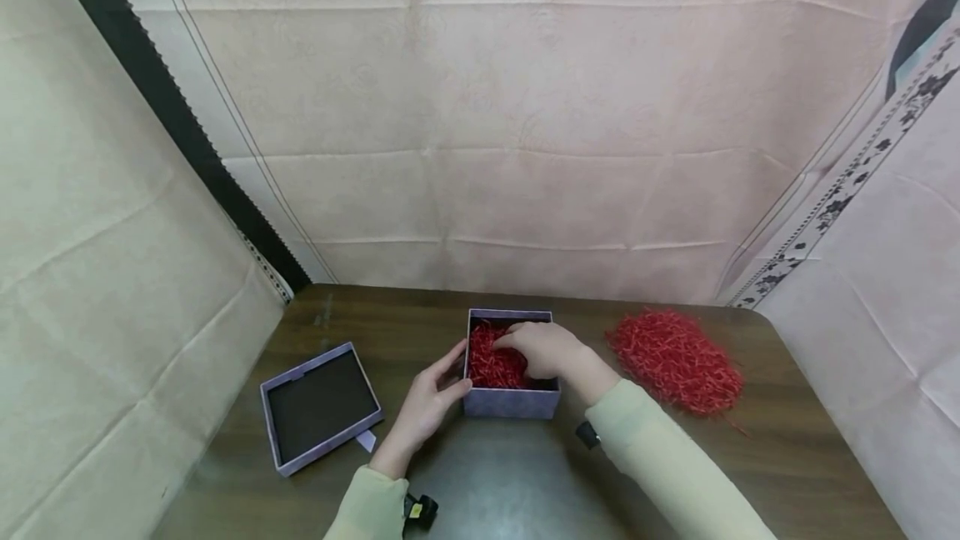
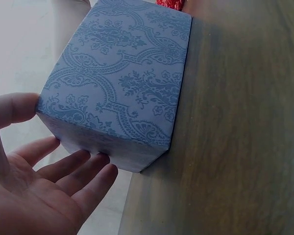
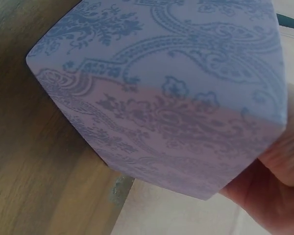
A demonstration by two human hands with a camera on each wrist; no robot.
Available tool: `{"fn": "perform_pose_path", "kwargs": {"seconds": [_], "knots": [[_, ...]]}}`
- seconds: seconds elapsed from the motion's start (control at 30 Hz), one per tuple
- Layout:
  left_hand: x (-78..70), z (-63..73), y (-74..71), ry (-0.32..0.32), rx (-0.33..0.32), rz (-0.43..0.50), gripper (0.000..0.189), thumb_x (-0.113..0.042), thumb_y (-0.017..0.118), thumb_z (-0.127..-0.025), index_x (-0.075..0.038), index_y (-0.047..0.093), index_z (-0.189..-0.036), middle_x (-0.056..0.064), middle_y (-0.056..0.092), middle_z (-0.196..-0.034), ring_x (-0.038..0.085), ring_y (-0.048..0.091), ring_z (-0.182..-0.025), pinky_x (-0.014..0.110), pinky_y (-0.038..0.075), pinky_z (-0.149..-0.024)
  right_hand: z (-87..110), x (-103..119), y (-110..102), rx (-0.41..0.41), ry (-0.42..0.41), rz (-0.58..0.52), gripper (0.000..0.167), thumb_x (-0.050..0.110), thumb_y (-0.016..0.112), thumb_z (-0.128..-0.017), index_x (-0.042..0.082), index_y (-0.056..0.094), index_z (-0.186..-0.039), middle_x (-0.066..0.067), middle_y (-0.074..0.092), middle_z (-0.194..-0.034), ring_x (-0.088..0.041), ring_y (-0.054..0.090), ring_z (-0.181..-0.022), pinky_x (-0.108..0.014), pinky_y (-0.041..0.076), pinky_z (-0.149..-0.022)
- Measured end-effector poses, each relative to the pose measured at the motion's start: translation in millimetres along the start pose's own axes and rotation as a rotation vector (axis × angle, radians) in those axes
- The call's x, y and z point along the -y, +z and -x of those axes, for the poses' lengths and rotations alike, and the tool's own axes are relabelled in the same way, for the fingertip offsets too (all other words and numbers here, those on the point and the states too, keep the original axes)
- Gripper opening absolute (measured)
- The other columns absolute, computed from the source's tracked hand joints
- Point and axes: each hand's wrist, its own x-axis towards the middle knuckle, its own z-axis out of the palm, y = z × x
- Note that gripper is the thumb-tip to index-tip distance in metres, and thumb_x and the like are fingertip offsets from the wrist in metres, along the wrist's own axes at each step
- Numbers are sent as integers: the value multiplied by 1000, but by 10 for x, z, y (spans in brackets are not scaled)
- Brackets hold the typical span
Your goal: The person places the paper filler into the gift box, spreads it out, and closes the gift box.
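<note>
A lavender box (image 1: pixel 512 404) with a blue scroll pattern stands upright and uncovered on the table. Red shredded paper (image 1: pixel 491 365) lies inside it. My left hand (image 1: pixel 426 408) is at the box's left side, fingertips against that wall and thumb at the near corner; in the left wrist view the left hand (image 2: pixel 49 188) has fairly straight, spread fingers. Over the far wall my right hand (image 1: pixel 546 347) reaches into the box, its fingers down at the red paper and partly hidden. The right wrist view shows mostly the patterned box (image 3: pixel 161 98), with the right hand (image 3: pixel 264 196) behind it.
Left of the box lies its lid (image 1: pixel 322 402), inside up, dark within, with a ribbon tab (image 1: pixel 366 440) at its near edge. A loose heap of red shredded paper (image 1: pixel 678 361) sits to the right. Pale cloth (image 1: pixel 525 107) hangs around the wooden table (image 1: pixel 787 440).
</note>
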Motion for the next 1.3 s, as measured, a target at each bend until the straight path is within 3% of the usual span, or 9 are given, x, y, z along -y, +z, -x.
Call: {"fn": "perform_pose_path", "kwargs": {"seconds": [0.33,0.6,0.83,1.07,1.3], "knots": [[11,-3,10,12,-4,9,63,-2,67,-102,-10,48,-162,22,53,-158,40,50,-145,60,40,-118,63,-51,-41,-32,-10,-98,63,11,91,-85,25,71,-143,-4,66,-147,-24,61,-135,-47,57,-103],[11,-3,13,11,3,7,63,-2,67,-102,-9,48,-162,22,53,-158,41,50,-145,61,40,-117,164,-164,-15,-122,-10,-226,55,19,89,-90,25,72,-142,-2,64,-149,-24,56,-141,-49,48,-114],[18,-5,11,8,-7,-3,63,-3,67,-103,-11,48,-162,19,51,-160,40,50,-145,60,40,-118,201,-193,12,-200,-59,-268,48,22,86,-93,19,74,-139,-7,67,-144,-28,59,-137,-53,48,-113],[35,0,0,12,2,-16,63,-3,66,-103,-11,47,-163,19,50,-161,41,49,-145,61,40,-118,217,-222,51,-282,-79,-340,42,19,85,-94,16,76,-135,-6,69,-140,-27,62,-133,-50,50,-111],[29,5,11,6,2,-21,63,-4,65,-104,-10,46,-163,16,48,-163,38,49,-147,60,41,-117,266,-275,129,-384,-60,-429,37,17,83,-96,12,76,-132,-9,70,-139,-28,64,-131,-51,54,-107]]}}
